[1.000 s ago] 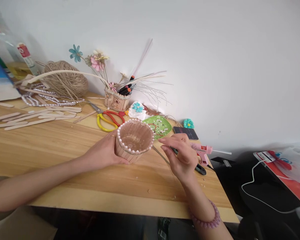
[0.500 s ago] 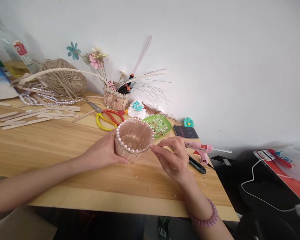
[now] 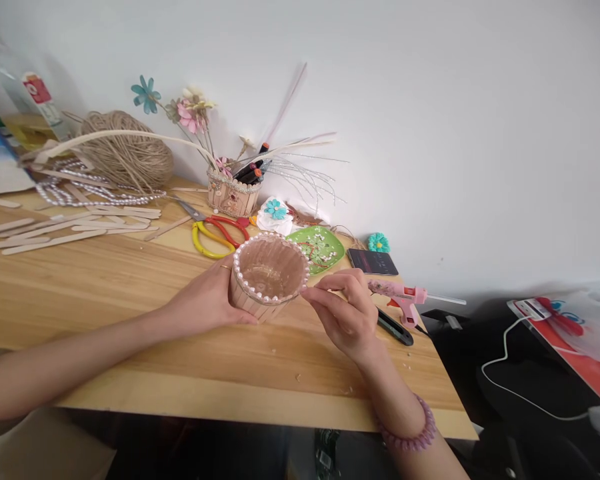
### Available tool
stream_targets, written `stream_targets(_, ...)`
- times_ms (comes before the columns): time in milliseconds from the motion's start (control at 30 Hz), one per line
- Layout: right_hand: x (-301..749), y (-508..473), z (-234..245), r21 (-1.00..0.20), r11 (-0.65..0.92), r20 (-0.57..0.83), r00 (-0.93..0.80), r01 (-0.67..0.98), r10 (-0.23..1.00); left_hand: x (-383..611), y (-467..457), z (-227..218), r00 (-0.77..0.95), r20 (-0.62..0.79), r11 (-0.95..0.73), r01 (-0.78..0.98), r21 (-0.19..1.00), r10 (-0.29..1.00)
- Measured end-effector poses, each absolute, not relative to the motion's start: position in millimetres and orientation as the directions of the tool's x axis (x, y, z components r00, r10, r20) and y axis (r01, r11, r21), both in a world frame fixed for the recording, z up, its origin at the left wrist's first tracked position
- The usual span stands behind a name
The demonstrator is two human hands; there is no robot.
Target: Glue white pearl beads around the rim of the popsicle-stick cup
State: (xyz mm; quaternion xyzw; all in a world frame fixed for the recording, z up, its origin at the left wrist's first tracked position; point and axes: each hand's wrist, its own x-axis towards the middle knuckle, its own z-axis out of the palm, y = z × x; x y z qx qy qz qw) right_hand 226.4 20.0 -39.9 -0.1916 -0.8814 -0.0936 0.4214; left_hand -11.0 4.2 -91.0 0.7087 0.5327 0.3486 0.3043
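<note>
A round cup faced with wooden craft sticks (image 3: 253,305), open end tilted towards me, is held just above the table or on it; I cannot tell which. White pearl beads (image 3: 266,298) run round its rim, and the inside looks glossy. My left hand (image 3: 213,293) grips the cup from the left, thumb low on the near side and fingers behind. At the right of the rim, my right hand (image 3: 347,310) is pinched, thumb and forefinger tips against the pearl beads. Whatever lies between those fingertips is too small to make out.
Behind the cup lie scissors (image 3: 213,233) and a green dish (image 3: 335,248) of small beads. A pink glue gun (image 3: 397,293), a black cutter (image 3: 394,328) and a phone (image 3: 373,262) are right. Craft sticks (image 3: 55,240), twine (image 3: 125,150) and a decorated pot (image 3: 233,197) stand left and back.
The view has shifted very slightly. Both hands keep the same hold, with the right fingertips still at the cup's rim.
</note>
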Motion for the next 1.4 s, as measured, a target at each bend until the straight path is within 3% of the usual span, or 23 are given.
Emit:
stream_targets(1133, 228.8, 19.4, -37.1, -0.022, 0.930, 0.781, -0.575, 0.366, 0.245, -10.6, 6.2, -91.7, 0.191, 0.173, -0.250, 0.525, 0.814, 0.966)
stream_targets(1267, 234.1, 17.5, -27.7, -0.078, 0.895, 0.885, -0.383, 0.440, 0.266, -12.6, 8.6, -96.9, 0.195, 0.169, -0.248, 0.517, 0.820, 0.966)
stream_targets(1400, 252.7, 14.4, -15.4, -0.228, 0.838, 0.973, 0.090, 0.495, 0.211, -14.1, 8.1, -100.7, 0.175, 0.150, -0.223, 0.542, 0.810, 0.973)
